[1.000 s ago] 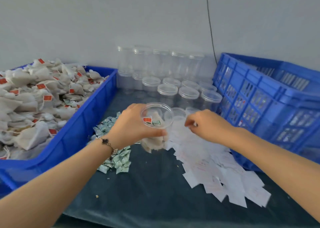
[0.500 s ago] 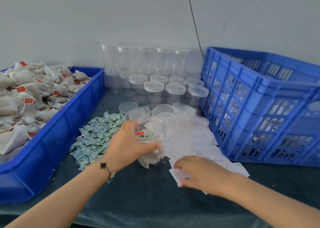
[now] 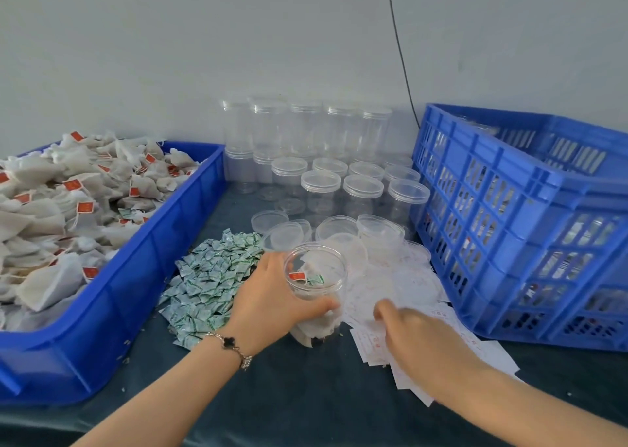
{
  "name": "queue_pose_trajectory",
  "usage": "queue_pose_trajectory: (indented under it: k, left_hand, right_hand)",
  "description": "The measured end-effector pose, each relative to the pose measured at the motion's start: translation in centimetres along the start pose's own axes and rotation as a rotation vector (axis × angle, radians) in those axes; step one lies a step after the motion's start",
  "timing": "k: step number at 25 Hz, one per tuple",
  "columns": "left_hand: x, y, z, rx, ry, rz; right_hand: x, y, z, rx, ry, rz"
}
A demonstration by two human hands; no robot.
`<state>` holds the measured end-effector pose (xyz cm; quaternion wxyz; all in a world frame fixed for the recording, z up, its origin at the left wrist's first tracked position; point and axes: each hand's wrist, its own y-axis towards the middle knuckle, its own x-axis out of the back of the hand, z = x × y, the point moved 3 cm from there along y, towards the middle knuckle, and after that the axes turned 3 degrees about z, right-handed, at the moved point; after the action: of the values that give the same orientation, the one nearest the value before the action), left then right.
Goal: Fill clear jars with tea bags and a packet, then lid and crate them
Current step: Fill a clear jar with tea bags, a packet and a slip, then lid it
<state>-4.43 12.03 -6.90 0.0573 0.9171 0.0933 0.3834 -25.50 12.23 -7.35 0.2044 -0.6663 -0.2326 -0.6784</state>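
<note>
Left hand [image 3: 272,297] grips open jar [image 3: 316,290] holding tea bags; right hand [image 3: 418,338], at jar's 4 o'clock, rests on paper slips [image 3: 407,287], fingers curled, grasp unclear to me.

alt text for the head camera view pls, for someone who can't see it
The left hand grips an open clear jar holding tea bags and a green packet, while the right hand reaches onto white paper slips. Around them: a blue tray of tea bags, green packets, empty lidded jars, a blue crate.

Clear glossy plastic jar [image 3: 316,276]; matt dark cloth table cover [image 3: 306,395]; blue plastic crate [image 3: 509,225].
</note>
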Motion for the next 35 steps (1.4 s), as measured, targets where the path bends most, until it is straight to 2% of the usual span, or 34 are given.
queue_pose_trajectory:
  k: [4,6,10,12,14,17,21,27,30,32,35]
  left_hand:
    - [0.0,0.0,-0.1,0.001,0.01,0.007]
    - [0.0,-0.1,-0.1,0.015,0.008,0.014]
    - [-0.1,-0.1,0.0,0.027,0.017,0.018]
    - [-0.2,0.0,0.0,0.024,0.015,0.028]
    - [-0.2,0.1,0.1,0.013,0.022,0.031]
    - [-0.2,0.1,0.2,0.015,0.024,0.036]
    - [-0.4,0.2,0.4,0.038,-0.011,0.053]
    - [0.1,0.2,-0.5,0.037,0.016,0.073]
    - [1.2,1.3,-2.6,-0.013,-0.016,0.102]
    - [2.9,2.5,-4.9,-0.052,-0.079,0.069]
    - [5.9,5.1,-11.2,-0.171,-0.176,-0.001]
  right_hand:
    - [4.8,3.1,-2.0,-0.264,0.571,-0.262]
    - [6.6,4.9,-2.4,-0.34,0.83,-0.33]
    - [7.6,6.7,-1.2,-0.384,1.187,-0.283]
    - [7.4,7.0,-0.6,-0.409,1.285,-0.236]
    - [7.1,7.3,0.0,-0.402,1.137,-0.221]
    - [6.4,7.7,2.0,-0.246,0.713,-0.193]
    - [5.5,8.0,3.5,-0.087,0.421,-0.203]
    - [6.4,8.3,2.9,0.035,0.298,-0.282]
    - [7.3,7.1,2.3,0.134,0.239,-0.207]
    - [9.8,6.3,1.3,0.151,0.22,-0.209]
    - [16.2,4.7,-1.5,0.216,0.241,-0.348]
